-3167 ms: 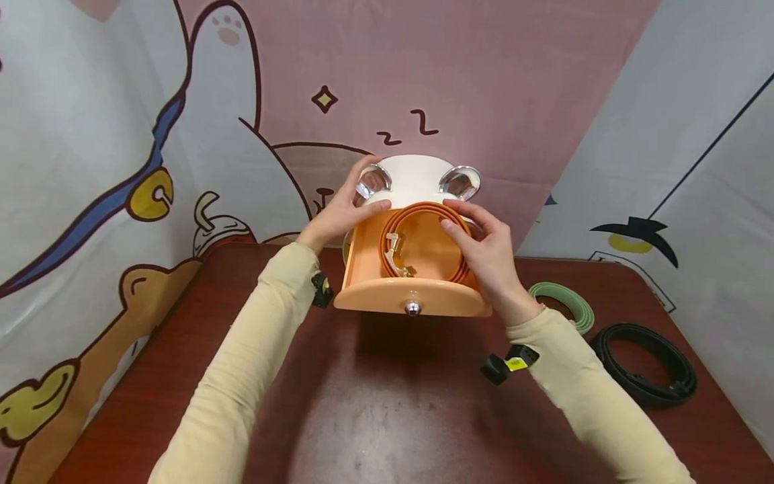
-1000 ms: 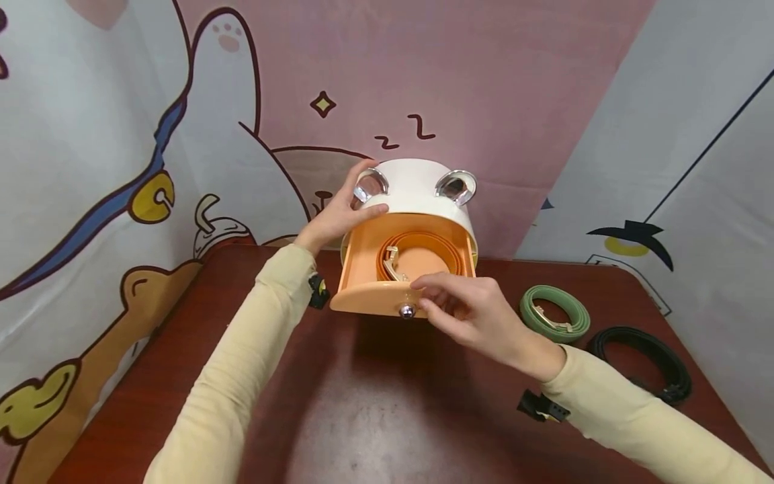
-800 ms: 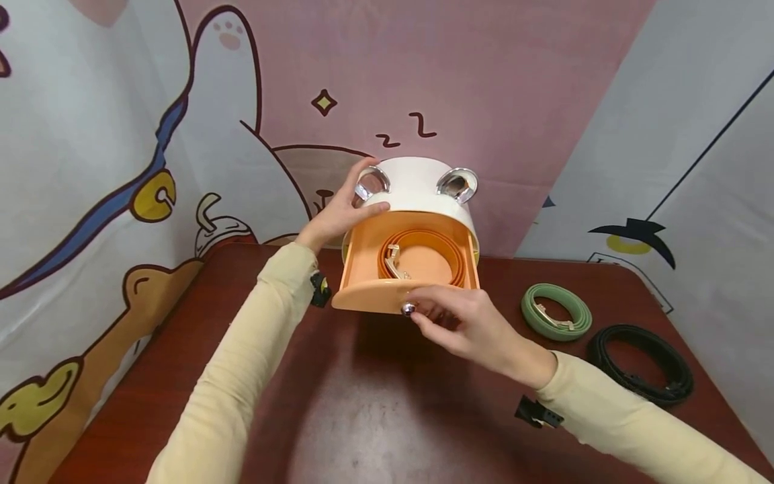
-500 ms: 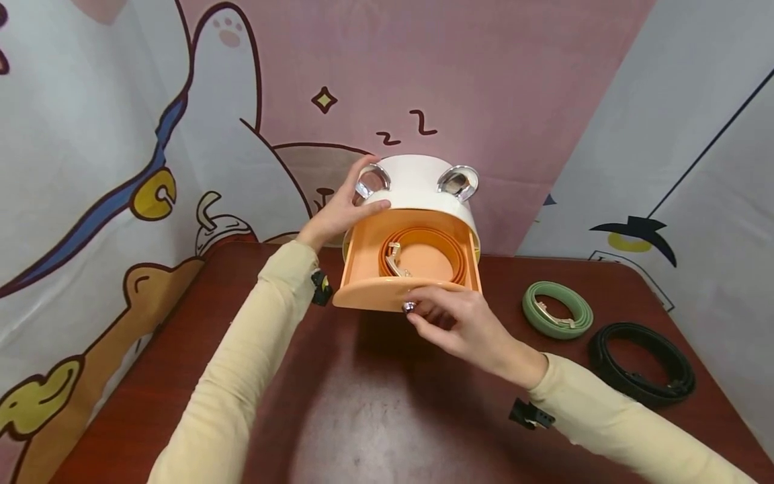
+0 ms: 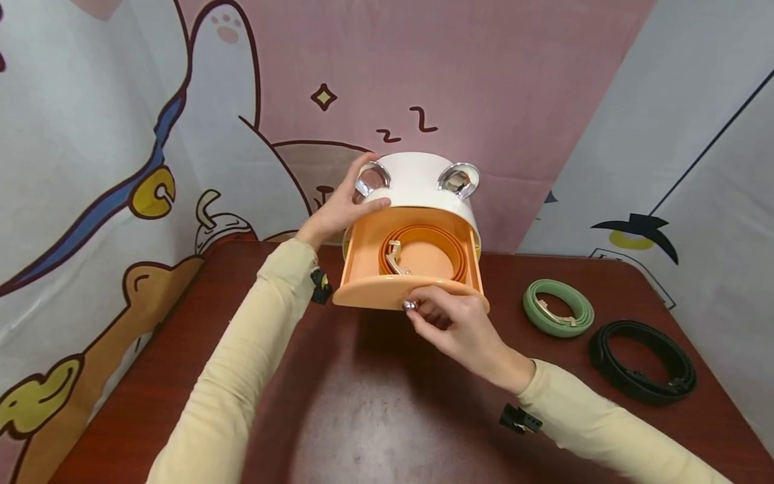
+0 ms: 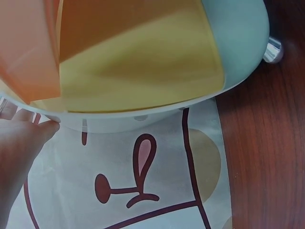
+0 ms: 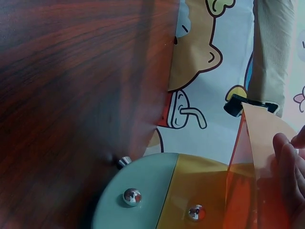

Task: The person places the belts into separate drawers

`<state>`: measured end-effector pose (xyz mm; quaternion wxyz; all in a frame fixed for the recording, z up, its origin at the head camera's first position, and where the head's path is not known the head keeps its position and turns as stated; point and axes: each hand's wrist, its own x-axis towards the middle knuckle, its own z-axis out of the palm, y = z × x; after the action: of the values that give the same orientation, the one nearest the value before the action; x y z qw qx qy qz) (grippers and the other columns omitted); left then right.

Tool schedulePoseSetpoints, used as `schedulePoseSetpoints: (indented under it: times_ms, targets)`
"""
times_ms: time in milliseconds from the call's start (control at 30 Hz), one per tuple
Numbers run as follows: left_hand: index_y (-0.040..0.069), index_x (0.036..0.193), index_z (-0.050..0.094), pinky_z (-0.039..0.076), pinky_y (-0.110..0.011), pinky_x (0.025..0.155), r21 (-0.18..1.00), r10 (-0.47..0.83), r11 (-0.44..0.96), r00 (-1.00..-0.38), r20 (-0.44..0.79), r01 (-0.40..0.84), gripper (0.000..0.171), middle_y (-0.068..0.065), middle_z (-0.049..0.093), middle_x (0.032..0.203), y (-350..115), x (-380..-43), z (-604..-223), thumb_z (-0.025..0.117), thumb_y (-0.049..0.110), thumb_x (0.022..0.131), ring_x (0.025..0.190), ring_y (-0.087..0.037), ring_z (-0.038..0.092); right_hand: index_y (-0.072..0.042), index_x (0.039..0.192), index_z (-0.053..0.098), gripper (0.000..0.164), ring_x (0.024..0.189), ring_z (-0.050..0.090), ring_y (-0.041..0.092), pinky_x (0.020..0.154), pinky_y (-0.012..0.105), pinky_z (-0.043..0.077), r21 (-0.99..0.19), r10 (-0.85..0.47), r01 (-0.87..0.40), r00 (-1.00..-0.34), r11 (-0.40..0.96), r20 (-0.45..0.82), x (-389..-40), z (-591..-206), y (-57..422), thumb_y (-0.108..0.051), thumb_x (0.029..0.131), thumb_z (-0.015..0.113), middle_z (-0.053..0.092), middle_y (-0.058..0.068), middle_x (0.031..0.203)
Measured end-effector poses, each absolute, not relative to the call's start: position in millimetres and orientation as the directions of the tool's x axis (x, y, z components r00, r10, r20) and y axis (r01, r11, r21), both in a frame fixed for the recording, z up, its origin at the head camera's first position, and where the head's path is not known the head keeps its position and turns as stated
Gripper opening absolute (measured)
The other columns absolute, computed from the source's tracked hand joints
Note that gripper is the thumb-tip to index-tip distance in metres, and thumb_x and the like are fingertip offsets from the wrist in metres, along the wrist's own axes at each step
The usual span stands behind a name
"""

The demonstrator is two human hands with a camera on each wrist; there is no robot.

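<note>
A small drawer cabinet (image 5: 417,185) with a white top and two mirrored ears stands at the back of the table. Its orange drawer (image 5: 369,294) is pulled out and holds a coiled orange belt (image 5: 437,236) with a gold buckle. My left hand (image 5: 340,210) grips the cabinet's top by the left ear, thumb on the front rim. At the drawer front, my right hand (image 5: 462,329) pinches the silver knob (image 5: 409,306) between thumb and fingers. The right wrist view shows a yellow drawer (image 7: 195,183) and a green drawer (image 7: 145,179) below, both pushed in.
To the right on the dark red table (image 5: 363,417) lie a coiled green belt (image 5: 583,312) and, nearer, a coiled black belt (image 5: 613,373). A printed cartoon cloth (image 5: 484,81) hangs close behind the cabinet.
The orange belt, earlier held upright over the drawer by my right hand, now lies flat inside it. My right hand has let go and come down to the knob. The left hand stays put.
</note>
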<state>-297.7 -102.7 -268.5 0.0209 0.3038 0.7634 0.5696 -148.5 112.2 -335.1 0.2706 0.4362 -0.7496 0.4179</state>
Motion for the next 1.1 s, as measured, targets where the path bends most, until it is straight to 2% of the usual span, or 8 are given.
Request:
schedulePoseSetpoints:
  times_ms: [133,333,500,800,933,1100]
  targets:
    - [0.030,0.137,0.019,0.048,-0.037,0.073,0.893,0.499,0.148,-0.812,0.303,0.424,0.072,-0.010,0.021,0.135,-103,-297,-267,0.064,0.015,0.083,0.088,-0.027,0.053,-0.005,0.093,0.062,0.021,0.058,0.055,0.003,0.050,0.015,0.044,-0.385,-0.423,-0.882,-0.469,0.273,0.775,-149,-336,112,-0.004,0.074,0.068,0.062,-0.003,0.073]
    - [0.028,0.137,0.020,0.047,-0.034,0.074,0.885,0.500,0.160,-0.809,0.310,0.438,0.071,-0.006,0.024,0.135,-104,-295,-266,0.064,0.016,0.083,0.085,-0.022,0.051,-0.006,0.093,0.062,0.021,0.057,0.055,0.002,0.049,0.015,0.044,-0.392,-0.413,-0.878,-0.476,0.276,0.776,-153,-336,111,-0.002,0.072,0.068,0.062,-0.004,0.071]
    - [0.025,0.137,0.019,0.048,-0.036,0.070,0.887,0.501,0.157,-0.809,0.308,0.435,0.071,-0.007,0.026,0.134,-104,-294,-266,0.064,0.015,0.083,0.080,-0.023,0.052,-0.006,0.092,0.062,0.019,0.055,0.055,0.002,0.048,0.015,0.044,-0.388,-0.399,-0.877,-0.476,0.284,0.784,-157,-334,111,-0.004,0.073,0.067,0.062,-0.006,0.070]
    - [0.020,0.139,0.018,0.047,-0.040,0.072,0.884,0.511,0.140,-0.797,0.322,0.447,0.071,-0.010,0.025,0.134,-103,-295,-268,0.062,0.012,0.083,0.080,-0.028,0.051,-0.006,0.089,0.062,0.017,0.054,0.055,0.002,0.047,0.016,0.044,-0.393,-0.382,-0.870,-0.485,0.296,0.786,-166,-332,111,-0.004,0.073,0.066,0.061,-0.006,0.067]
    - [0.022,0.138,0.018,0.046,-0.039,0.075,0.882,0.510,0.151,-0.799,0.318,0.447,0.071,-0.008,0.024,0.135,-104,-295,-268,0.063,0.014,0.083,0.085,-0.026,0.051,-0.006,0.088,0.062,0.016,0.054,0.055,0.002,0.047,0.016,0.044,-0.400,-0.381,-0.862,-0.498,0.310,0.778,-170,-331,111,-0.006,0.073,0.066,0.061,-0.006,0.067]
    - [0.026,0.137,0.019,0.046,-0.043,0.074,0.882,0.507,0.165,-0.805,0.307,0.441,0.071,-0.006,0.023,0.135,-104,-295,-266,0.063,0.016,0.083,0.083,-0.032,0.052,-0.007,0.087,0.062,0.016,0.055,0.054,0.001,0.048,0.016,0.043,-0.425,-0.373,-0.848,-0.523,0.318,0.766,-176,-328,112,-0.007,0.072,0.067,0.061,-0.007,0.068]
